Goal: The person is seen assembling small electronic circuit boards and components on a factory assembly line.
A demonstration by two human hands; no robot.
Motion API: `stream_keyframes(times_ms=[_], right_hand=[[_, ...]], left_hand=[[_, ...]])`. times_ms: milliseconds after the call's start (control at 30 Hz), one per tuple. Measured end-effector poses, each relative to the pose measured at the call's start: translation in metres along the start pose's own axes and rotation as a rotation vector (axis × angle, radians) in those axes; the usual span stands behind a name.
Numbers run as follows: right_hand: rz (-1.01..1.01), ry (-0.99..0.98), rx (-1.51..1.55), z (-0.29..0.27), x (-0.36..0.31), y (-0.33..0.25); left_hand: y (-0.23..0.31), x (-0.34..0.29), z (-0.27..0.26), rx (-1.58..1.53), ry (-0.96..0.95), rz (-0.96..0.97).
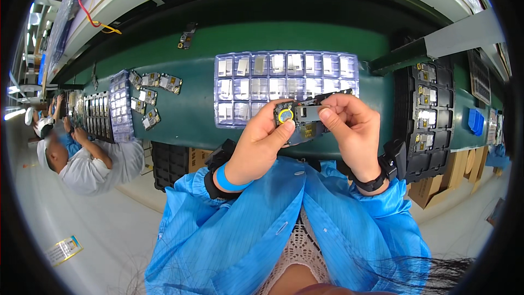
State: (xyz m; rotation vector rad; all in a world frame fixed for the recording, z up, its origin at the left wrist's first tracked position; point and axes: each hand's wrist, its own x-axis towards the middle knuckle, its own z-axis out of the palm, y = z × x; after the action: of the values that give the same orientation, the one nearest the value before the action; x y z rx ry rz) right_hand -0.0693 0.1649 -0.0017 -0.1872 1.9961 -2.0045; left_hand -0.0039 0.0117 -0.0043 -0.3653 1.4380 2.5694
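My left hand (255, 145) grips a small dark circuit board (307, 130) with a round, yellow-ringed part on its left end; the thumb presses beside the ring. Between the thumb and fingers of my right hand (356, 131) is a thin grey metal plate (311, 113), lying over the board's upper part. A dark edge sticks out under the right fingers; I cannot tell whether it belongs to the board. Just beyond both hands lies a clear plastic tray (216, 98), its compartments holding flat silvery and white pieces.
Several loose circuit boards (170, 83) lie to the left, and another board (187, 38) farther back. Stacked black trays (403, 125) with boards stand right, near a slanted metal post (415, 54) and a blue bin (476, 122). Co-workers (103, 166) sit at the left.
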Motion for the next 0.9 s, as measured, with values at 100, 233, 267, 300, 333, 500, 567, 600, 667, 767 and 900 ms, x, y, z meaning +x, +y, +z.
stream_keyframes(times_ms=[100,233,267,300,333,500,567,600,667,767,900], right_hand=[[-0.016,0.022,0.003,-0.0021,0.0013,0.0020],[0.001,0.016,0.015,-0.0058,0.0019,0.0041],[-0.005,0.021,0.016,-0.0058,0.0022,0.0043],[-0.010,0.026,0.016,-0.0057,0.0022,0.0046],[-0.009,0.026,0.017,-0.0057,0.0022,0.0050],[0.004,0.033,0.004,-0.0067,0.0023,0.0049],[0.000,0.032,-0.005,-0.0070,0.0024,0.0054],[-0.004,0.033,-0.015,-0.0071,0.0023,0.0056],[-0.009,0.042,-0.030,-0.0069,0.0017,0.0058],[-0.006,0.049,-0.039,-0.0076,0.0013,0.0059],[0.053,0.039,-0.007,-0.0081,0.0021,-0.0007]], left_hand=[[-0.0009,0.0033,0.0028,0.018,-0.005,-0.006],[-0.0033,0.0058,0.0046,0.020,-0.002,-0.018],[-0.0028,0.0062,0.0056,0.021,-0.002,-0.019],[-0.0019,0.0063,0.0069,0.016,-0.001,-0.022],[-0.0014,0.0065,0.0077,0.011,0.000,-0.025],[-0.0018,0.0071,0.0088,0.023,0.005,-0.018],[-0.0024,0.0068,0.0089,0.022,0.007,-0.013],[-0.0024,0.0068,0.0087,0.024,0.008,-0.023],[-0.0026,0.0067,0.0089,0.026,0.010,-0.034],[-0.0031,0.0068,0.0097,0.026,0.007,-0.030],[-0.0039,0.0071,0.0091,0.024,-0.003,-0.031]])
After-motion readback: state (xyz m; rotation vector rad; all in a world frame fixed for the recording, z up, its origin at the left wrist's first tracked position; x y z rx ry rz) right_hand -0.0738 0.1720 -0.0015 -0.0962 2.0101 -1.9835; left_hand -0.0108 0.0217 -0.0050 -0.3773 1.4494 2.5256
